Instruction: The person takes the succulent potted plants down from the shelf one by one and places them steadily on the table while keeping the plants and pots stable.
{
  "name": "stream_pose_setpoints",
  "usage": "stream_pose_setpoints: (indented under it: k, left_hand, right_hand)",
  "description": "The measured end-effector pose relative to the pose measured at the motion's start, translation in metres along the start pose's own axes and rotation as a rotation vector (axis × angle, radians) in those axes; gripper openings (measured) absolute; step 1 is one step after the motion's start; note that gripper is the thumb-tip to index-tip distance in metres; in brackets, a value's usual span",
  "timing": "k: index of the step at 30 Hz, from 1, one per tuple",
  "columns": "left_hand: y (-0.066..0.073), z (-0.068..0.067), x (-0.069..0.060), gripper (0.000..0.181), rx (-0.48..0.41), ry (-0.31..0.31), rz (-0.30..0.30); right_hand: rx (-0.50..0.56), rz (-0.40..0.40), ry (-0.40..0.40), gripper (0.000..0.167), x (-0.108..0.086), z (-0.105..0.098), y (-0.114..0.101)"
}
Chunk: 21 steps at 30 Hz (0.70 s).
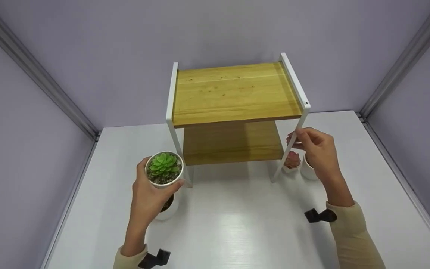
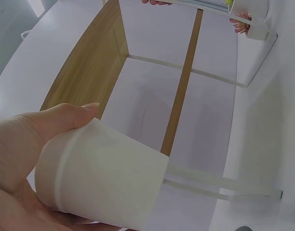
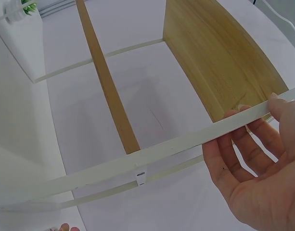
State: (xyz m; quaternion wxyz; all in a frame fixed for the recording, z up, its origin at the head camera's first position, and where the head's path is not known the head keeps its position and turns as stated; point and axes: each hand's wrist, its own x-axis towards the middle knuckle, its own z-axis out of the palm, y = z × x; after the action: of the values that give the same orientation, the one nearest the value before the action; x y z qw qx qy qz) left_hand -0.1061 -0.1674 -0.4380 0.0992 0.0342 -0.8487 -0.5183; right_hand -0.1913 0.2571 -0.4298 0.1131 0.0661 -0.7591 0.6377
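My left hand (image 1: 146, 200) grips a white pot (image 2: 109, 175) holding a green succulent (image 1: 163, 164), raised in front of the shelf's left side. Thumb and fingers lie on opposite sides of the pot. The two-tier shelf (image 1: 233, 93) has wooden boards and a white frame. At its right front leg (image 3: 185, 139), my right hand (image 1: 320, 151) holds the white bar between thumb and fingers. In the right wrist view the thumb lies on the bar's near side, with the fingers passing behind it.
Below my left hand stands another white pot (image 1: 168, 213) with dark contents, partly covered. By the right leg are a pink succulent (image 1: 292, 160) in a small white pot and a further white pot (image 1: 307, 172). Pale walls (image 1: 416, 93) enclose the white table (image 1: 237, 239).
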Motion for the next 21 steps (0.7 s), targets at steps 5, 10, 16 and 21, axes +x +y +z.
stream_pose_setpoints:
  k: [5,10,16,21]
  left_hand:
    - [-0.002,-0.005,0.003,0.104,0.005,0.029,-0.028]
    - [-0.007,-0.009,0.006,0.106,-0.008,0.055,-0.041]
    - [-0.012,-0.014,0.010,0.104,-0.010,0.073,-0.050]
    - [-0.017,-0.019,0.013,0.103,-0.009,0.089,-0.043]
  right_hand:
    - [-0.004,0.000,-0.002,0.043,-0.001,0.000,-0.001]
    - [0.004,-0.006,-0.004,0.042,-0.001,0.001,-0.001]
    - [-0.010,-0.020,-0.005,0.041,-0.001,0.001,-0.001]
    - [-0.012,-0.017,-0.005,0.042,-0.001,0.001,-0.001]
